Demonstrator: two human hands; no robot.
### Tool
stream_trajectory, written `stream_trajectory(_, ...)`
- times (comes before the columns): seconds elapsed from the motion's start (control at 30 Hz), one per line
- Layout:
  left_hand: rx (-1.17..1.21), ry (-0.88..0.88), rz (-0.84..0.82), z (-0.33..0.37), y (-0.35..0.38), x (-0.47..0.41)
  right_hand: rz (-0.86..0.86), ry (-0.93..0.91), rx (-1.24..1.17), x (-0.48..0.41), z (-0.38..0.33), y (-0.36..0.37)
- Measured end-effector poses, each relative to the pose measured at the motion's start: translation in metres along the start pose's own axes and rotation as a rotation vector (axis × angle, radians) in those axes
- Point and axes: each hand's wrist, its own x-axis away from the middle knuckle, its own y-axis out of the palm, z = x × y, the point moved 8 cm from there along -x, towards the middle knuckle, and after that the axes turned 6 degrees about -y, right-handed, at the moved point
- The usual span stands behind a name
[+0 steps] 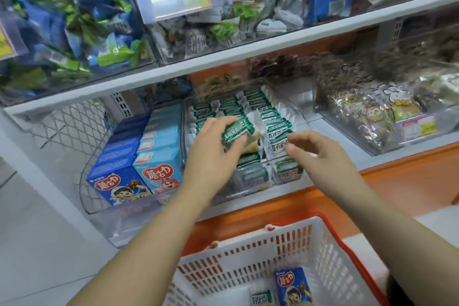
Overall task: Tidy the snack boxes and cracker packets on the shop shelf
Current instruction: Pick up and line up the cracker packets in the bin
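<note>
Nearest the camera sits a white basket with a red rim. A dark blue snack box and one cracker packet lie on its floor, not yet shelved.

Above it both forearms reach into the lower shelf. The left hand pinches a green cracker packet between thumb and curled fingers, over the middle of the clear bin. The packet's long axis slants from lower left to upper right, askew to the packet rows, which stand crosswise and run front to back. The left hand is therefore the nearer one, and the packet probably needs turning square before it drops in.

The right hand hovers with loosely curled fingers and holds nothing. Its fingertips are just beside the front right packets, and I cannot tell whether they touch.

Left of the bin stand the blue snack boxes in two files.
</note>
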Motion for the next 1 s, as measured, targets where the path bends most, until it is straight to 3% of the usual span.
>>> stream_trajectory(0.13,-0.103,-0.141,-0.105,-0.012,0.014,-0.031,-0.015,-0.090,0.335,-0.012,0.001,-0.005)
stream_trajectory(0.47,-0.474,-0.206,-0.330,-0.029,0.037,-0.055,-0.035,-0.095,0.333,-0.013,0.000,-0.006)
stream_trajectory(0.83,-0.673,-0.128,-0.417,-0.023,0.052,-0.064,-0.046,-0.110,0.341,-0.012,0.000,-0.010)
stream_trajectory(1.0,-0.500,-0.025,-0.246,0.011,0.044,-0.060,-0.015,-0.112,0.333,-0.013,0.002,-0.021)
